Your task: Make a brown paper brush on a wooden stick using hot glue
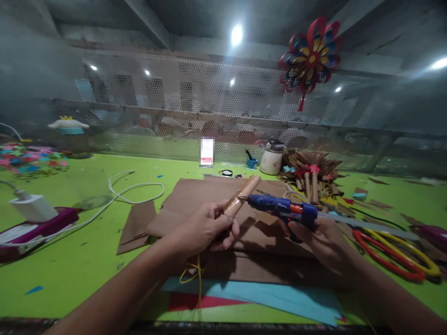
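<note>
My left hand (214, 225) is closed around the lower end of a rolled brown paper tube (248, 190), which tilts up to the right. In my right hand (319, 239) is a blue hot glue gun (279, 205), its nozzle at the side of the tube. A clear glue stick (370, 222) runs out of the gun's back end. Yellow string (199, 274) hangs below my left hand. Under both hands lie brown paper sheets (195, 195), with light blue paper (258, 295) and red paper (206, 302) strips at the near edge.
Scissors with red and yellow handles (389, 256) lie at right. Behind them is a pile of brown paper fans (310, 172). A white jar (272, 158) stands at the back. On the left are a purple power strip (66, 218), a white cable (115, 195) and colourful paper stars (31, 158).
</note>
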A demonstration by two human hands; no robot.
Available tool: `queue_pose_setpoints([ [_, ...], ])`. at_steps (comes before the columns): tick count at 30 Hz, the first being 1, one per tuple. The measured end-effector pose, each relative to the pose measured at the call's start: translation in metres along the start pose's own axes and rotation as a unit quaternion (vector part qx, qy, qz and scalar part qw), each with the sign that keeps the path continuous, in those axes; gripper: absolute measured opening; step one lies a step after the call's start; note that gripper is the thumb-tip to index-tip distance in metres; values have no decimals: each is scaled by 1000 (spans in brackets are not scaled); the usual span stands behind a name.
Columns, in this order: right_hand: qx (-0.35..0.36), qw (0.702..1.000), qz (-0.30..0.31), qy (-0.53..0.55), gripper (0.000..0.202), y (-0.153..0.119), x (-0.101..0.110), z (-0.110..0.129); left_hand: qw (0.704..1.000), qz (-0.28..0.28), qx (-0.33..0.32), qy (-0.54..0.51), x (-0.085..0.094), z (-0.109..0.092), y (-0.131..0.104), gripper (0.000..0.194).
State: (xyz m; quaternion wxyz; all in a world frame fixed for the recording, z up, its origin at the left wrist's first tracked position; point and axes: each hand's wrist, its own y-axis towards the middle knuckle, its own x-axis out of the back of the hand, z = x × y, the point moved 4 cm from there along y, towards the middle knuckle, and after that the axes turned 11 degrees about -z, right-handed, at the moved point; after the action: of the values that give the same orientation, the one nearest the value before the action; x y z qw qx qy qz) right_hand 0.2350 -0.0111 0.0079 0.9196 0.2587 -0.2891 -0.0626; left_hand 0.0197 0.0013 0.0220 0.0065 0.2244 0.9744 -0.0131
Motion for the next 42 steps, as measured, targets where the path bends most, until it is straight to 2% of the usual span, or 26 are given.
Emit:
queue_pose_setpoints([
  [6, 9, 990, -101, -103, 39, 5, 10, -13, 1000, -4, -9, 5, 3, 1, 1, 17],
  [11, 1, 988, -116, -106, 41, 10, 10, -21, 1000, -6, -15, 4, 1, 0, 1, 18],
  [15, 15, 980, -146, -133, 41, 19, 15, -16, 1000, -8, -16, 8, 0, -3, 0, 16],
  [19, 21, 980, -167, -108, 42, 23, 19, -11, 1000, -9, -15, 20, 0, -5, 0, 18],
  [22, 28, 985, -154, -79, 42, 13, 15, -12, 999, -20, -6, 32, 1, -3, 1, 17],
  [25, 54, 993, -77, -74, 36, -1, 3, -12, 999, -31, -1, 26, 2, -3, 2, 17],
  [27, 92, 992, -31, -78, 27, -8, -4, -6, 999, -29, 5, 16, 2, -2, 2, 17],
  [30, 147, 986, -4, -79, 22, -10, -7, 3, 1000, -21, 18, 6, 3, -1, 2, 17],
  [32, 161, 984, -14, -80, 21, -7, -6, 4, 1000, -13, 23, -2, 3, -2, 2, 17],
  [38, 162, 978, -93, -87, 21, 9, 2, -8, 999, 7, 24, -27, 3, -4, 0, 13],
  [42, 126, 976, -130, -117, 27, 20, 9, -17, 999, 19, 24, -19, 4, -1, 1, 14],
])
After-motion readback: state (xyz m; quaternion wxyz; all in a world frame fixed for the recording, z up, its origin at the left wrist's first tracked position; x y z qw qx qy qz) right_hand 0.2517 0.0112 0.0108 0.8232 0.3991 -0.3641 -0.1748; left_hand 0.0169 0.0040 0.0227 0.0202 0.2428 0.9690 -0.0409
